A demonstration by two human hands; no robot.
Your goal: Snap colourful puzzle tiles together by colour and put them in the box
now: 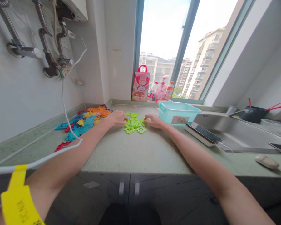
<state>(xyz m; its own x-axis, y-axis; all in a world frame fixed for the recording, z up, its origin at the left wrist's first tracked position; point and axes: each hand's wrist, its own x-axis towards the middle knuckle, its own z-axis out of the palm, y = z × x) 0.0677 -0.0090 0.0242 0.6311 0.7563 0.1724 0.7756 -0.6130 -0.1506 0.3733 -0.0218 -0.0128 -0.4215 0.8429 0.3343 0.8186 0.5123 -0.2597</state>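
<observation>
A loose pile of bright green interlocking plastic pieces (135, 123), shaped like toothed snowflakes, lies on the counter between my hands. My left hand (117, 118) rests at the pile's left edge, with its fingers bent down beside the pieces. On the opposite edge, my right hand (154, 121) reaches in with curled fingers touching or close to the green pieces. Neither hand visibly grips a piece, though the fingertips are partly hidden. Left of my left hand lies a heap of blue, red, yellow, orange and purple pieces (90, 118) of similar shape.
Behind my right wrist stands a turquoise plastic tub (180, 109). A phone (205, 132) lies on a white box beside the steel sink (239, 139). A white cable (65, 103) hangs across my left forearm. Bottles (161, 92) and a pink bag (140, 86) line the windowsill.
</observation>
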